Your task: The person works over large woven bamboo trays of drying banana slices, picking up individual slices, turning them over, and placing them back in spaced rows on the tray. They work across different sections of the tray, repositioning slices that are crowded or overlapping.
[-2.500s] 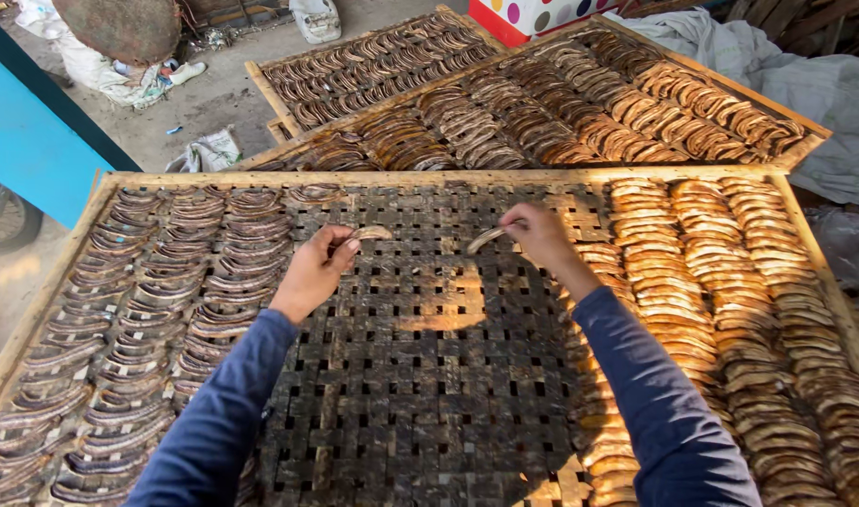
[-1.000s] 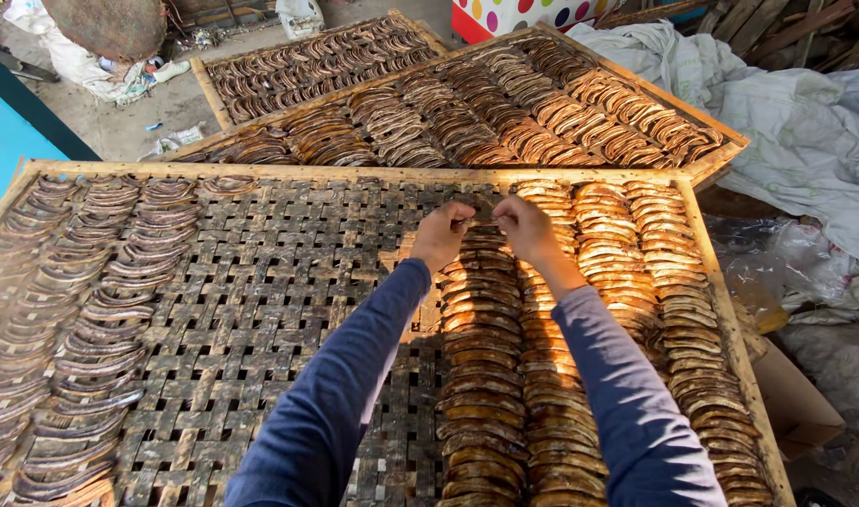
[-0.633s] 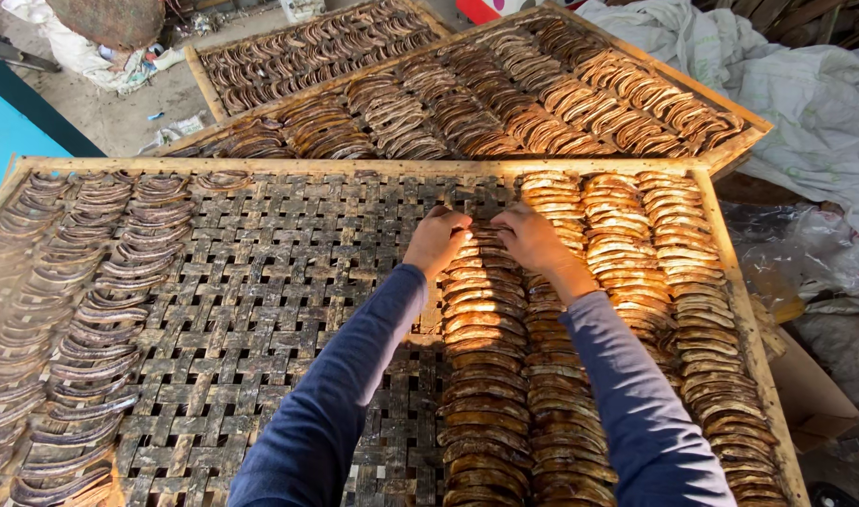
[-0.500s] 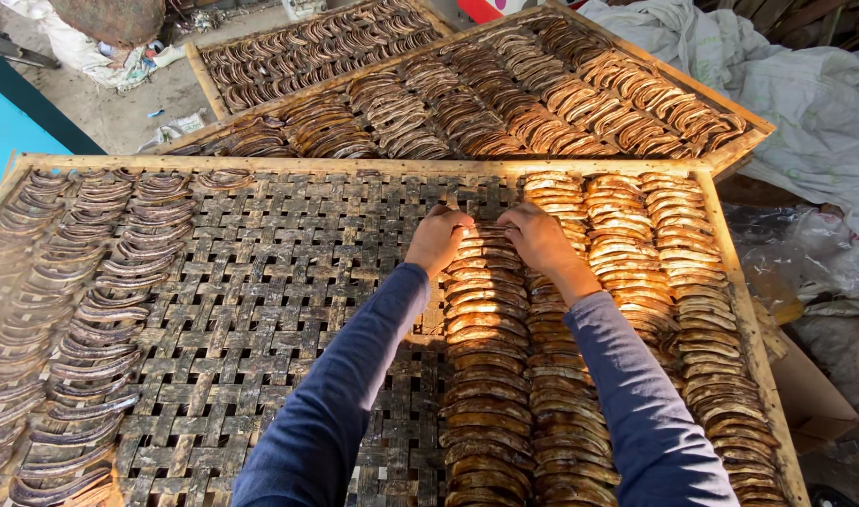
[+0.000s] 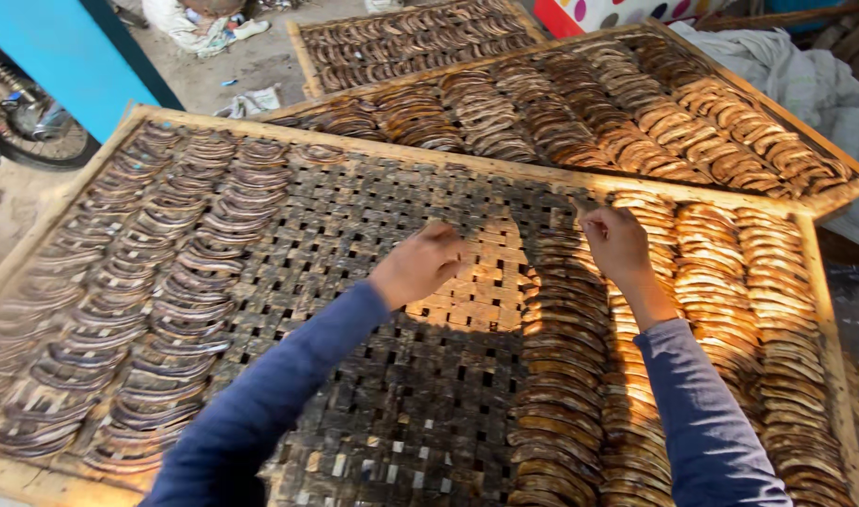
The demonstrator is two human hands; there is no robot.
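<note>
A big woven tray (image 5: 392,394) with a pale wooden frame lies under both hands. Its long sides run left to right.

The left hand (image 5: 418,266) hangs over the bare weave near the middle of the tray, a little toward the far edge. Its fingers are curled in tight. I cannot tell if it holds anything.

The right hand (image 5: 617,242) is near the far edge, over toward the right. Its fingertips pinch together at the top end of a row of curved brown slices (image 5: 561,376). What sits between the fingertips is too small to see.

That row runs from the far edge down to the near edge. Each slice lies across the row, long way left to right, and bends like a little bow. The slices overlap like roof tiles.

More orange-brown rows (image 5: 730,282) fill the right side of the tray, up to its right edge. Darker, greyish rows (image 5: 167,272) fill the left side.

Two more full trays (image 5: 580,103) rest past the far edge. A blue wall (image 5: 63,56) stands beyond the far left corner.
</note>
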